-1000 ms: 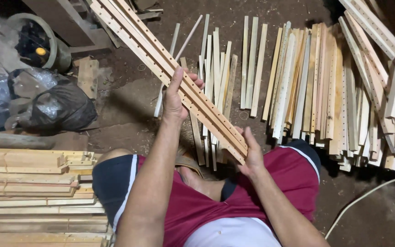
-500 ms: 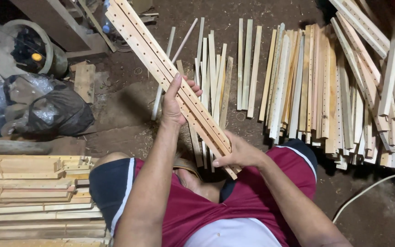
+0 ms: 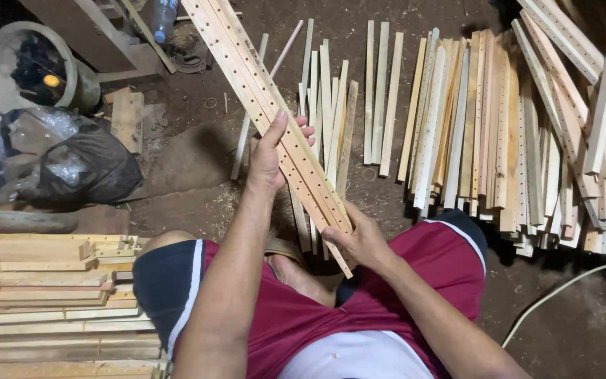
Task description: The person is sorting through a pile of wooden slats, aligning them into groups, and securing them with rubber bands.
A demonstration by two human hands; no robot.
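A bare dirt floor (image 3: 198,168) carries everything. On it lie loose thin wooden slats (image 3: 331,105), a wide row of drilled strips (image 3: 485,126), a stack of planks (image 3: 43,295), a black plastic bag (image 3: 85,168), a small wood block (image 3: 128,119) and a white cable (image 3: 562,291).

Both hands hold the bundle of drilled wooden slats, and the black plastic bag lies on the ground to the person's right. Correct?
Not quite. In the head view the black plastic bag lies to the person's left. The left hand and right hand do hold the drilled wooden slats.
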